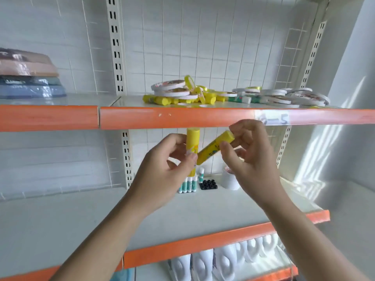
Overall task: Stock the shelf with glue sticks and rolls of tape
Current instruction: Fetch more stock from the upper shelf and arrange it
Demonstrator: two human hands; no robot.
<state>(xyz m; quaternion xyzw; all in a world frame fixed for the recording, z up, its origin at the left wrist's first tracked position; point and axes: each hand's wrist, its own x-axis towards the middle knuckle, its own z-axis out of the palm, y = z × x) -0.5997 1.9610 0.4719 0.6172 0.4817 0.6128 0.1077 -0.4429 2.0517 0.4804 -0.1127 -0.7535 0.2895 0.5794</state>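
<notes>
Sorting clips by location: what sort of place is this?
Probably a shop aisle: white slotted-upright shelving with orange edge strips, a handwritten paper price label, and a jumbled pile of yellow glue sticks and white tape rolls.

We are standing in what is looking like a small shop, facing white metal retail shelving point(203, 209) with slotted uprights point(116, 47), wire-grid backing and orange price-strip edges point(172, 118), one carrying a paper label point(272, 118). Goods are sitting in batches: glue sticks and tape rolls point(174, 91) piled above, wrapped folded textiles point(28, 74) lying at left, and identical white bottles point(223, 260) lining up below.
</notes>
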